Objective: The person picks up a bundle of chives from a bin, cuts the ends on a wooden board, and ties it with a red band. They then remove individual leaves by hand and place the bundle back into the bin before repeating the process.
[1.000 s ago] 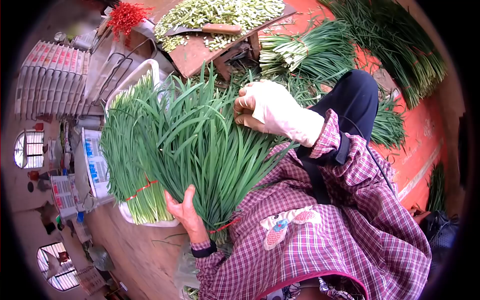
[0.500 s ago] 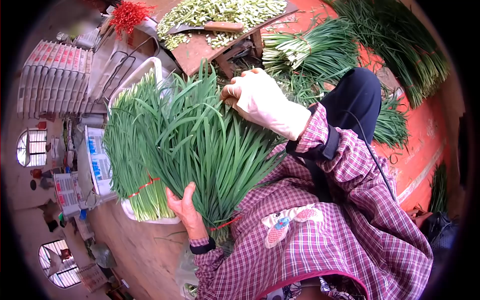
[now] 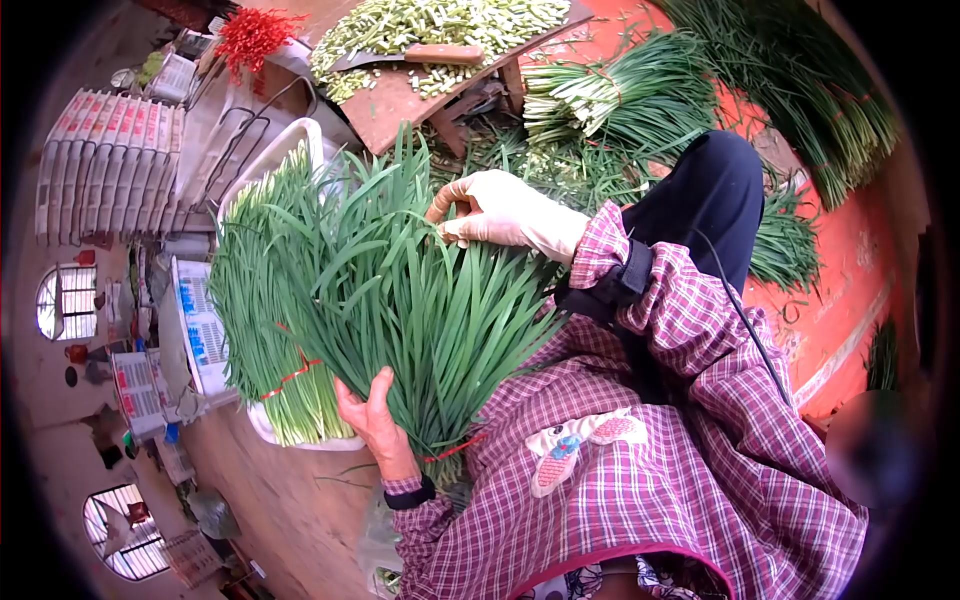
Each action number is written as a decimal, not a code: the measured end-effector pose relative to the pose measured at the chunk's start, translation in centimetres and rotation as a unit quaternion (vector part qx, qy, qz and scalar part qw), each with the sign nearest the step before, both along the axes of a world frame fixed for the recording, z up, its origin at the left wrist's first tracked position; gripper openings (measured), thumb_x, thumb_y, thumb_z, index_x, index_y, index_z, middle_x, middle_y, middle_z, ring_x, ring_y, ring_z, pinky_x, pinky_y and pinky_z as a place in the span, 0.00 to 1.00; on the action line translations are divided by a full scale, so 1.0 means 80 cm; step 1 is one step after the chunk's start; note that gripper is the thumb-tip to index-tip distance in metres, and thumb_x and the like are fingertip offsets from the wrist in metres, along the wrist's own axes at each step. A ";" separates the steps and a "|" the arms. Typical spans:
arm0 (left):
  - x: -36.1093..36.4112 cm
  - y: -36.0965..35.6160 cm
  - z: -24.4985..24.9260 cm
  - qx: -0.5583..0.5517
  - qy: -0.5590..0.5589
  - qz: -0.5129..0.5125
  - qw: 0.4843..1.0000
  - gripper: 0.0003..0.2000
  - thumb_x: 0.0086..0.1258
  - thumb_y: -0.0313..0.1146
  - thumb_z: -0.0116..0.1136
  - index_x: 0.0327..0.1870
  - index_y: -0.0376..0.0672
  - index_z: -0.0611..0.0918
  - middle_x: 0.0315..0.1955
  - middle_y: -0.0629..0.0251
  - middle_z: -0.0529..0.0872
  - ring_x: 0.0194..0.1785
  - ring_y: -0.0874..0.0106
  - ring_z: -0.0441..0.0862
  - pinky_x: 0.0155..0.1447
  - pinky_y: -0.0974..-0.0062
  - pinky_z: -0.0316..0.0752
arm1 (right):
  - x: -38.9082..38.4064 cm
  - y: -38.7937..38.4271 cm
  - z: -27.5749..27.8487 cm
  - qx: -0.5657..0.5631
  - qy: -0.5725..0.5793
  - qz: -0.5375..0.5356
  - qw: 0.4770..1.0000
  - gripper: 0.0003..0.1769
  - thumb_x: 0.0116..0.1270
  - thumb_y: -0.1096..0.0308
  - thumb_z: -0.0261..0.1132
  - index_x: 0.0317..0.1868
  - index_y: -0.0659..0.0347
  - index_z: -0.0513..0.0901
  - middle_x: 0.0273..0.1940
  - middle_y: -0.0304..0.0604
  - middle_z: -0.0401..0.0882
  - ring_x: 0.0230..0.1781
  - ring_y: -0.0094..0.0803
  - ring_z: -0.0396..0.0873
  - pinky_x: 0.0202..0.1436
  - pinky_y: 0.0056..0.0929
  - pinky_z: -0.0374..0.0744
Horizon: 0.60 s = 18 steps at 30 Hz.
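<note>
A bundle of garlic chives (image 3: 440, 320), tied near its base with a red band (image 3: 455, 448), leans across my lap with its leaves fanned out. My bare left hand (image 3: 378, 425) grips it low on the left side, thumb in front and fingers partly hidden behind the stems. In a pale glove, my right hand (image 3: 500, 212) is at the leaf tips, its thumb and fingers curled together on some leaves. Beside the bundle, more tied chives (image 3: 270, 300) lie in a white plastic basket (image 3: 312, 140).
Ahead is a wooden board (image 3: 395, 110) with chopped stem pieces (image 3: 510, 28) and a knife (image 3: 440, 54). Further chive bundles (image 3: 640, 85) lie on a red sheet (image 3: 840, 270) to the right. Red ties (image 3: 255, 38) and stacked white crates (image 3: 110, 165) stand at upper left.
My right hand has moved down and slightly left, from above the leaf tips in among them, and its wrist has turned. My left hand keeps its hold on the bundle.
</note>
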State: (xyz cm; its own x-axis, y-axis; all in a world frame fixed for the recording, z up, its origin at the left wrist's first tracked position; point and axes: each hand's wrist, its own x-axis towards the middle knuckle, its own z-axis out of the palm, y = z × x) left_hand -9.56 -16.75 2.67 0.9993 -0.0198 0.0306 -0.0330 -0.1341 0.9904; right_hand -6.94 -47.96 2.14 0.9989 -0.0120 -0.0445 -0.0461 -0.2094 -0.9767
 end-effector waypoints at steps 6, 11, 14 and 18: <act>-0.002 -0.003 0.003 -0.002 -0.003 -0.001 1.000 0.26 0.58 0.20 0.64 0.61 0.35 0.76 0.50 0.63 0.82 0.48 0.71 0.80 0.54 0.75 0.76 | 0.004 0.007 0.006 -0.017 0.001 0.002 1.000 0.14 0.60 0.57 0.71 0.44 0.52 0.89 0.31 0.36 0.89 0.35 0.29 0.86 0.45 0.29 0.80; -0.003 -0.005 0.006 0.004 0.003 -0.001 1.000 0.26 0.58 0.21 0.63 0.61 0.34 0.76 0.51 0.62 0.82 0.49 0.71 0.80 0.55 0.74 0.76 | 0.005 0.020 0.016 -0.142 -0.013 -0.042 0.989 0.20 0.58 0.53 0.72 0.50 0.48 0.87 0.35 0.44 0.88 0.38 0.39 0.86 0.46 0.36 0.81; -0.005 -0.007 0.009 0.005 0.010 0.001 1.000 0.26 0.58 0.22 0.63 0.61 0.34 0.76 0.51 0.62 0.82 0.49 0.70 0.80 0.55 0.74 0.76 | 0.009 0.025 0.013 -0.120 -0.012 -0.022 0.992 0.21 0.58 0.55 0.70 0.52 0.48 0.87 0.38 0.47 0.87 0.42 0.44 0.85 0.48 0.39 0.81; -0.004 -0.009 0.010 0.010 0.021 0.006 1.000 0.26 0.59 0.22 0.63 0.61 0.34 0.76 0.50 0.62 0.82 0.49 0.70 0.80 0.56 0.74 0.76 | 0.013 0.034 -0.003 -0.164 -0.044 -0.057 0.984 0.18 0.59 0.56 0.67 0.49 0.51 0.87 0.39 0.49 0.87 0.42 0.46 0.85 0.48 0.40 0.81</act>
State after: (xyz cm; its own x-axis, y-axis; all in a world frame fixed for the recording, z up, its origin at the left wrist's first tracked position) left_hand -9.85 -17.47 3.50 0.9999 -0.0079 -0.0118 0.0104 -0.1544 0.9880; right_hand -5.89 -45.25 1.88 0.9899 -0.1242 0.0680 -0.0055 -0.5133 -0.8582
